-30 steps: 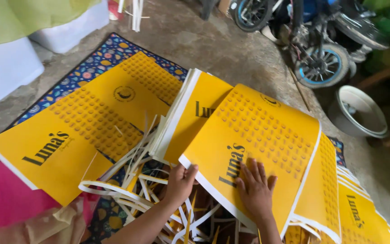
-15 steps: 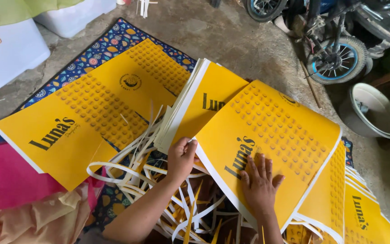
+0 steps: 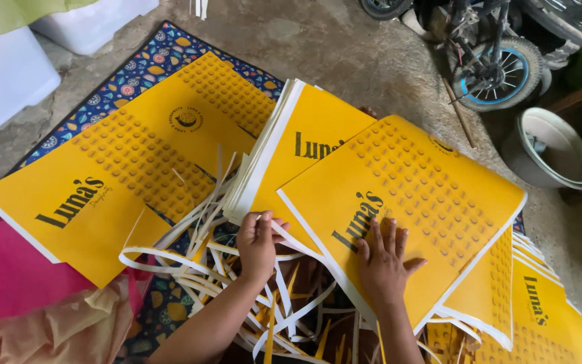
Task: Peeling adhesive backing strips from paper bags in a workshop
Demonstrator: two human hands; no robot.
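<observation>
Both my hands have shifted a little since half a second ago: my left hand [image 3: 259, 243] has slid up to the near edge of the stack [image 3: 284, 158], and my right hand [image 3: 383, 259] has crept further onto the top sheet [image 3: 409, 209], which now lies flatter. Left fingers [image 3: 266, 222] are curled, pinching the white edge where the stack's corner meets the top sheet. Right fingers [image 3: 392, 232] are spread open and pressed flat on the sheet's near corner, gripping nothing.

My top sheet is a large yellow printed card with a white border, a grid of small raised-looking dots and dark lettering near my right hand. It lies tilted across the stack, its far corner pointing toward the basin [image 3: 550, 152].

Around me: another yellow sheet [image 3: 129, 168] lies to the left on the patterned mat [image 3: 149, 64], its near-left corner over pink cloth [image 3: 8, 276]. More yellow sheets [image 3: 540, 310] fan out under the top sheet's right edge. White and yellow trimmings [image 3: 190, 263] tangle between my arms and under the stack's near edge, so there is little open room there. Bare concrete floor [image 3: 345, 47] beyond the mat's far edge is open up to the bike wheel [image 3: 500, 74].
</observation>
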